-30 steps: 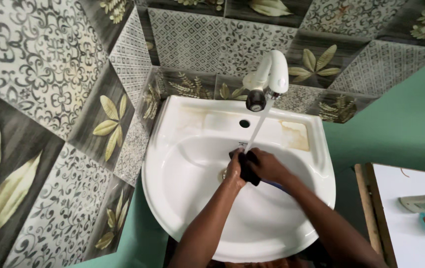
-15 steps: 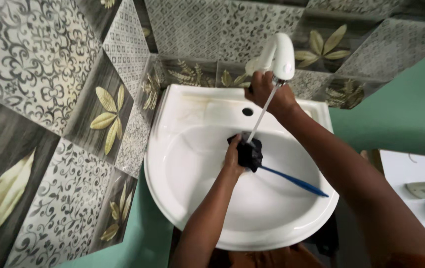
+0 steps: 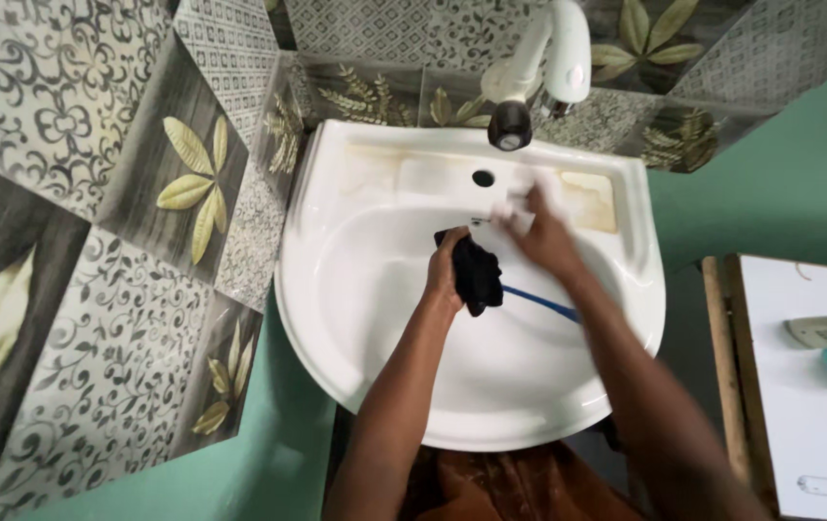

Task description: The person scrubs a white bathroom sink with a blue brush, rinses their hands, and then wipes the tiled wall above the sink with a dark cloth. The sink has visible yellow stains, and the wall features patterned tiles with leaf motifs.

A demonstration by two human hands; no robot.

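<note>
— Black cloth [image 3: 476, 275], where does it lie?
— Clenched in the left hand [image 3: 444, 270] over the sink [image 3: 375, 318], blue handle [image 3: 539, 303] trailing right.
— And the right hand [image 3: 541, 236]?
— Off the tap [image 3: 539, 68] now, blurred; whether it grips anything cannot be told.

A black, wet-looking brush head [image 3: 477, 273], dark and bunched like a clump of bristles or cloth, sits over the middle of the white sink bowl [image 3: 394, 328], held up off the basin's floor. It is gripped from its left side by the left hand [image 3: 445, 270], whose fingers wrap around it. From its lower right edge a thin blue handle [image 3: 541, 304] runs out slantwise to the right and slightly downward, passing under the right forearm, where its far end is hidden. The right hand [image 3: 541, 236] is just beside the head, blurred, near the bowl's back rim.
</note>
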